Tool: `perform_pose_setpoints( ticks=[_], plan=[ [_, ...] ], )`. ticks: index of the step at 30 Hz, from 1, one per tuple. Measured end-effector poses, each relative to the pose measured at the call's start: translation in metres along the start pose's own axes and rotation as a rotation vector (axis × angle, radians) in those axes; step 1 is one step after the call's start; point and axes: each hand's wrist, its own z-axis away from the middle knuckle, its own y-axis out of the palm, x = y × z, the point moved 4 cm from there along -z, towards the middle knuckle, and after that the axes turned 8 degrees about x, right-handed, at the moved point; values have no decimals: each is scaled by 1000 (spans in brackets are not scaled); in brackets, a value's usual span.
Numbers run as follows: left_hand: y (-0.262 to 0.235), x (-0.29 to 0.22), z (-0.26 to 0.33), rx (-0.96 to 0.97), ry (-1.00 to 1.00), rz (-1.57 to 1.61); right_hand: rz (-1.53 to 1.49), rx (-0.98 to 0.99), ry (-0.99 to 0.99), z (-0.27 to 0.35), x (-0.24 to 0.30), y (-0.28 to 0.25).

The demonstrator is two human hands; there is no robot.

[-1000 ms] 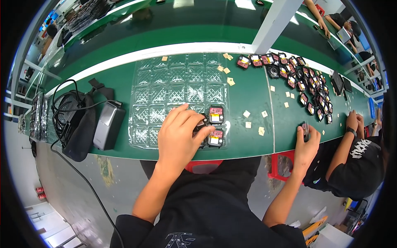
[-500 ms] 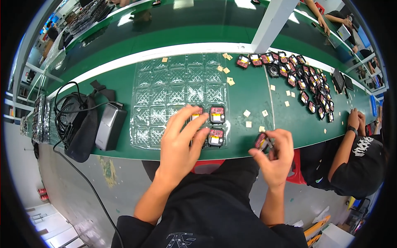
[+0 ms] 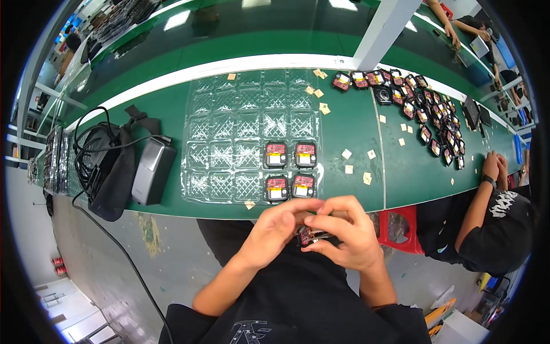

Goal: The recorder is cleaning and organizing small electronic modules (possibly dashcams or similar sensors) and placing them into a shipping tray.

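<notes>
My right hand [image 3: 349, 235] is closed around a small black-cased electronic module [image 3: 306, 236] with a red circuit board, held in front of my body by the table's near edge. My left hand [image 3: 275, 232] is beside it, fingers stretched out toward the right fingertips and thumb apart; whether it touches the module is hidden. Just beyond lies a clear plastic tray [image 3: 220, 170] with square pockets. Several like modules [image 3: 276, 155] sit in its near right pockets, boards facing up, each with a white and yellow patch.
Many loose modules [image 3: 438, 114] cover the table's right side. Small cream squares [image 3: 349, 169] are scattered between them and the tray. On the left are a grey metallic box [image 3: 153, 172] and a black bag [image 3: 114, 189] with cables. A person [image 3: 492, 212] sits at the right.
My right hand has carried the module left to in front of my body. My left hand has drawn back from the tray to meet it, uncovering the modules there.
</notes>
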Motion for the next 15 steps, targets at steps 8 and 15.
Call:
perform_pose_setpoints(
  ticks=[8, 15],
  plan=[
    [-10, -1, 7, 121, -102, 305, 68, -56, -20, 0, 15, -2],
    [-11, 1, 7, -96, 84, 433, 341, -98, 84, 6, 9, 1]
  ],
)
